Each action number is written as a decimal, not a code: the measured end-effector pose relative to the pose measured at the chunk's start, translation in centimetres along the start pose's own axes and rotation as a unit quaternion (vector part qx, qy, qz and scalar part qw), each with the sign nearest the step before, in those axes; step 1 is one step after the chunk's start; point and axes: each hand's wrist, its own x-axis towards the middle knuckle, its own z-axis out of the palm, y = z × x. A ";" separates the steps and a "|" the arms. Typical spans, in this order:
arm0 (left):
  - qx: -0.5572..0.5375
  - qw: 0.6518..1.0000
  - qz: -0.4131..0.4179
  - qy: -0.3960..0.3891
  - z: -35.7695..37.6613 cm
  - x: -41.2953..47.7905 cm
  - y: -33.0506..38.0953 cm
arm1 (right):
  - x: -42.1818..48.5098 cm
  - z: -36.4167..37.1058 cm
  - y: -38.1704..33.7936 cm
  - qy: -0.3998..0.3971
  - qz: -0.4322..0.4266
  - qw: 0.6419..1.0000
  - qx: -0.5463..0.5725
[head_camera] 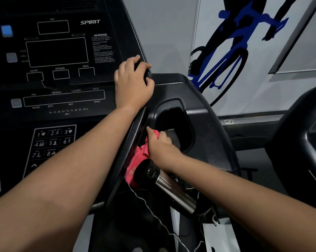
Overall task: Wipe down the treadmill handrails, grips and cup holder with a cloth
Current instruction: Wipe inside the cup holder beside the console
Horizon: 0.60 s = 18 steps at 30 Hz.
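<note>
My right hand [161,147] grips a pink cloth [139,157] and presses it against the near left edge of the black cup holder recess [177,122] on the treadmill's right console wing. Part of the cloth hangs down below the hand. My left hand [133,82] grips the right edge of the black console panel [62,70], fingers curled round its rim. A metal bottle [171,190] with a black cap lies tilted just under my right wrist.
The dark console carries display windows and a numbered keypad [51,142] at lower left. A thin white cord [153,211] runs down under the bottle. Another machine's black frame [302,139] stands at right. A wall with a blue cyclist graphic [231,44] is behind.
</note>
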 end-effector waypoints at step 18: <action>-0.006 1.000 -0.003 -0.010 -0.3 -0.2 0.1 | -0.4 -2.1 3.7 -0.098 -0.041 0.984 -0.142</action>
